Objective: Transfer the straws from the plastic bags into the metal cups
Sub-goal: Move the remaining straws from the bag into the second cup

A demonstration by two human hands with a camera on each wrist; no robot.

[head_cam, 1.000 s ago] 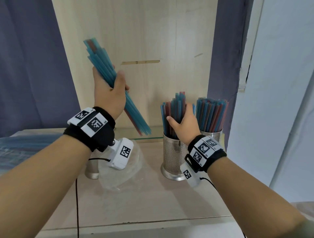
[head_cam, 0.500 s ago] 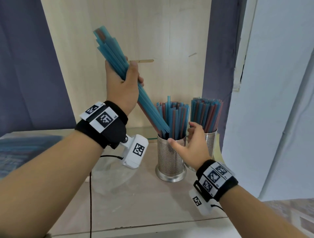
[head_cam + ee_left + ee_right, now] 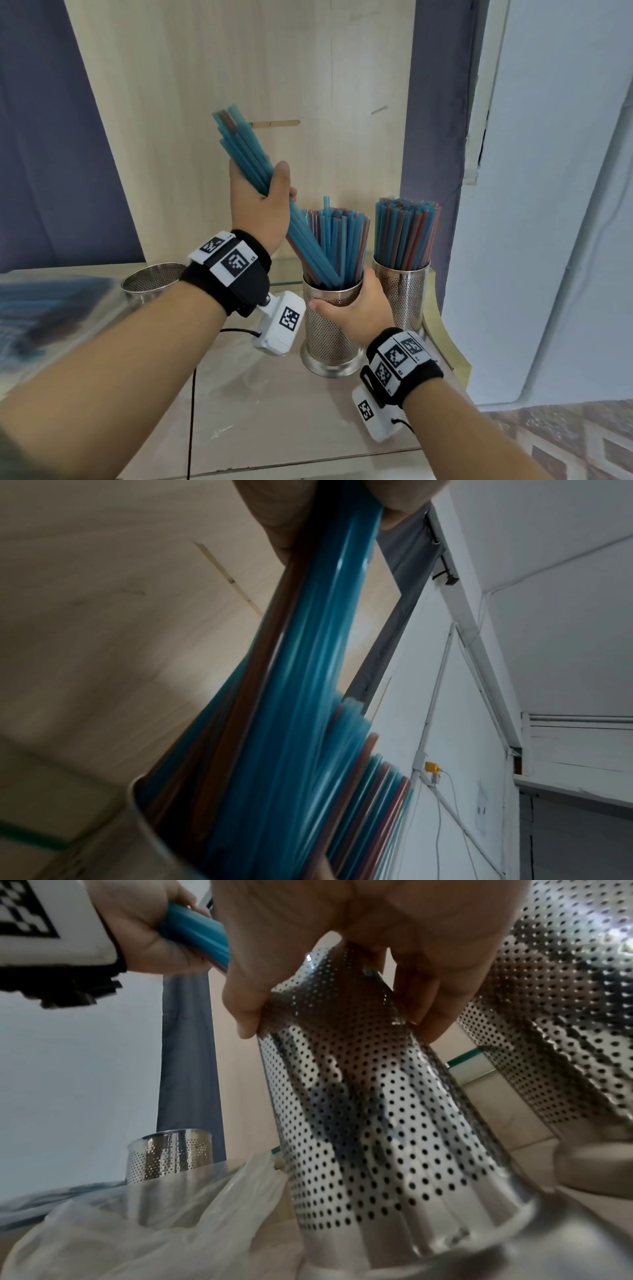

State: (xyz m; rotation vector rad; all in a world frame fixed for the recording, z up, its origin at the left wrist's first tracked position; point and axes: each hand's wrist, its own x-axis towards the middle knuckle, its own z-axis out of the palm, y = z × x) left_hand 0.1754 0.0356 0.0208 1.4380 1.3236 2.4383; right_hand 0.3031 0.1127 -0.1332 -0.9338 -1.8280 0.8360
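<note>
My left hand (image 3: 260, 202) grips a slanted bundle of blue straws (image 3: 246, 154), whose lower ends reach into the middle perforated metal cup (image 3: 329, 335). That cup holds several blue and red straws. My right hand (image 3: 356, 308) grips this cup near its rim, thumb on one side and fingers on the other (image 3: 428, 1010). In the left wrist view the bundle (image 3: 308, 696) runs down into the cup's rim (image 3: 137, 799). A second metal cup (image 3: 404, 291), packed with straws, stands just right of it. A third metal cup (image 3: 150, 281) stands at the left; no straws show in it.
An emptied clear plastic bag (image 3: 137, 1218) lies crumpled on the counter left of the held cup. A full bag of straws (image 3: 44, 308) lies blurred at the far left. A wooden panel (image 3: 239, 85) rises behind the cups, and the counter's front edge (image 3: 308, 466) runs below my wrists.
My left hand has carried the straw bundle right and down until its ends entered the middle cup. My right hand left the standing straws and took hold of the cup's wall.
</note>
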